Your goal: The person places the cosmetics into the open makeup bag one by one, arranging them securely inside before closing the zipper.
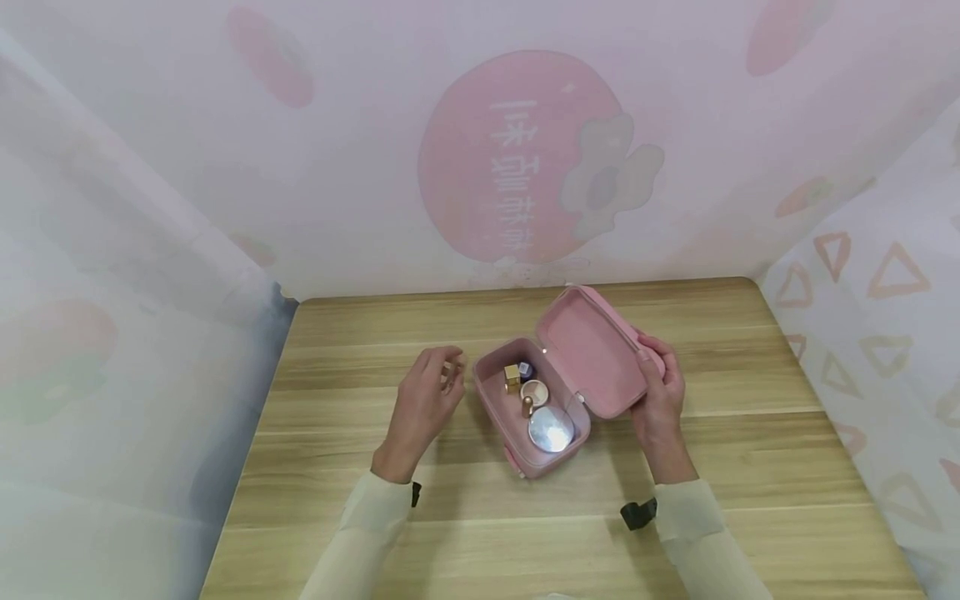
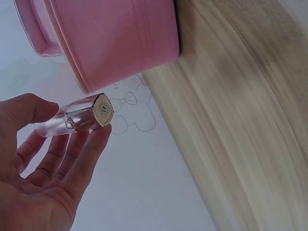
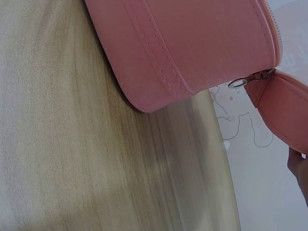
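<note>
A pink zippered cosmetic case (image 1: 489,385) stands unzipped, its lid (image 1: 588,350) swung out to the right. My left hand (image 1: 426,398) is just left of the case and pinches a shiny metallic lipstick (image 2: 79,116) between thumb and fingertips, its labelled end pointing away from the palm. From the head view the lipstick is hidden by the fingers. My right hand (image 1: 660,398) grips the lid's outer edge. Inside the case lie a gold-capped item (image 1: 512,377), a small dark bottle (image 1: 527,372), a round three-colour palette (image 1: 535,392), a small copper tube (image 1: 527,407) and a round silvery compact (image 1: 551,430).
The case rests on a wood-grain table (image 1: 337,467). Pale printed curtains (image 1: 360,167) hang behind the table and along both sides. A metal zipper pull (image 3: 237,83) dangles at the case's corner in the right wrist view.
</note>
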### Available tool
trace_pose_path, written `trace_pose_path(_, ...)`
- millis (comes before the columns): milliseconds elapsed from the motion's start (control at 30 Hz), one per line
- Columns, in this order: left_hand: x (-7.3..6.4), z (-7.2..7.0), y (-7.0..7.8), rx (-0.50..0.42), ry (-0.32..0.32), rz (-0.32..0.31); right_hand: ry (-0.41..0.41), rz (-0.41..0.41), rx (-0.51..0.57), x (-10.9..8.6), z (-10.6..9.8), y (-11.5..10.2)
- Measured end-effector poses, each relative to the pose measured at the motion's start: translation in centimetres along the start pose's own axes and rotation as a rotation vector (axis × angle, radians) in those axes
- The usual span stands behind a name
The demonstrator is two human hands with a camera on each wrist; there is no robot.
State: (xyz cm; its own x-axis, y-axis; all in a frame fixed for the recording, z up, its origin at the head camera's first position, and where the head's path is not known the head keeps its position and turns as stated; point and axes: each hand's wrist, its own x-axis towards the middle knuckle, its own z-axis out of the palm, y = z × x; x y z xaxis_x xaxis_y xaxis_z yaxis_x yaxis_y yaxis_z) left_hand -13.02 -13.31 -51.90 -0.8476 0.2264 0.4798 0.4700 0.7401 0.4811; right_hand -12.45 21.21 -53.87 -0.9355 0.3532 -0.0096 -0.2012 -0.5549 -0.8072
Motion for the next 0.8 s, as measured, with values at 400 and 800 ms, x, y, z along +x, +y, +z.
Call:
trace_pose_path(400,1.2,0.4,1.7,-0.029,0.002,0.055,-0.007,0.006,-0.004,0.0,0.1,-0.2)
trace_pose_path(800,1.9,2.0,3.3,-0.061,-0.005,0.104,-0.004,-0.005,0.000,0.0,0.1,0.0)
